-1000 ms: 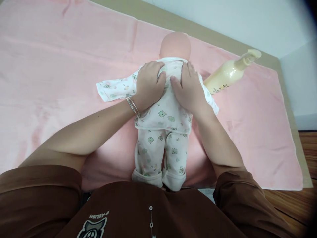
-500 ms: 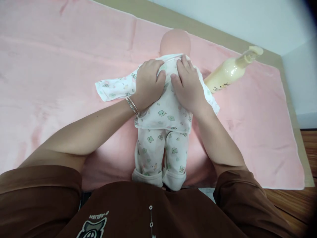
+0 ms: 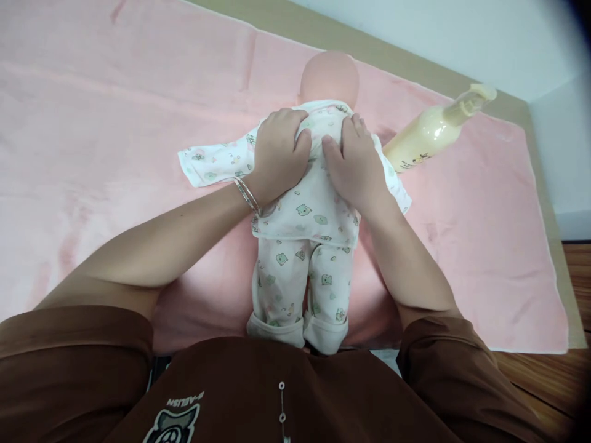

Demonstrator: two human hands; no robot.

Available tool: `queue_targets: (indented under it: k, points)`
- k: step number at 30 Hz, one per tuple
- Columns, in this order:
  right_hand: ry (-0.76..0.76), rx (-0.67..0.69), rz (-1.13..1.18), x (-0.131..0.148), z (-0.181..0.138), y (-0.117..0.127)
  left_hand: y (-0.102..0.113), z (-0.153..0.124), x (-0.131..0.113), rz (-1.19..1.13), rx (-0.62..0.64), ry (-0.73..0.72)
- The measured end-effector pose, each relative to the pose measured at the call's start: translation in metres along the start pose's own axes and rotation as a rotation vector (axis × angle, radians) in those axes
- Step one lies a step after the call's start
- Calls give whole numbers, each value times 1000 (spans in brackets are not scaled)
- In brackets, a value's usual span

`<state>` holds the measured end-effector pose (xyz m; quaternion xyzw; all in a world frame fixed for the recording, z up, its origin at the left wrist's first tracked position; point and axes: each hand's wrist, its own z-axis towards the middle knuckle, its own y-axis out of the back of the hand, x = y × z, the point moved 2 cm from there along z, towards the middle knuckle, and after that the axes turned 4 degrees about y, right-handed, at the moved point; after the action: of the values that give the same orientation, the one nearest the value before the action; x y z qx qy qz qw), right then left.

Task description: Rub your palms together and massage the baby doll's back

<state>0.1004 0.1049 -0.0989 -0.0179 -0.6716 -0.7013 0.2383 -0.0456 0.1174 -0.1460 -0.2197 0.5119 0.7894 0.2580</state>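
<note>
A baby doll (image 3: 329, 77) lies face down, its smooth bare head pointing away from me. It wears a white top (image 3: 305, 212) printed with small green animals and matching trousers (image 3: 281, 277) with turned-up cuffs. My left hand (image 3: 281, 154) rests on the left side of the doll's upper back, fingers laid over the cloth and thumb apart. Opposite it, my right hand (image 3: 355, 163) lies on the right side of the back, its thumb also spread. A gap of patterned cloth shows between the two thumbs. Neither hand grips anything.
A pale yellow pump bottle (image 3: 425, 135) lies or leans right of the doll, near its sleeve. Under everything spreads a pink blanket (image 3: 115, 123) on a tan surface (image 3: 392, 67). A white wall (image 3: 438, 31) stands behind, and wooden floor shows at lower right.
My right hand has shifted slightly right and towards me on the doll's back, uncovering more of the top near the collar. My left hand stays almost where it was.
</note>
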Motion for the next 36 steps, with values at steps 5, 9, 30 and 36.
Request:
queue_targets:
  k: [5, 9, 30, 36]
  points:
    - [44, -20, -24, -12, 8, 0, 4, 2, -4, 91, 65, -25]
    - [47, 13, -29, -19, 11, 3, 13, -3, -18, 218, 135, -54]
    - [109, 27, -197, 7, -8, 17, 11, 8, -7, 79, 136, -60]
    - [12, 1, -68, -31, 20, 3, 29, -15, -36, 324, 194, -278]
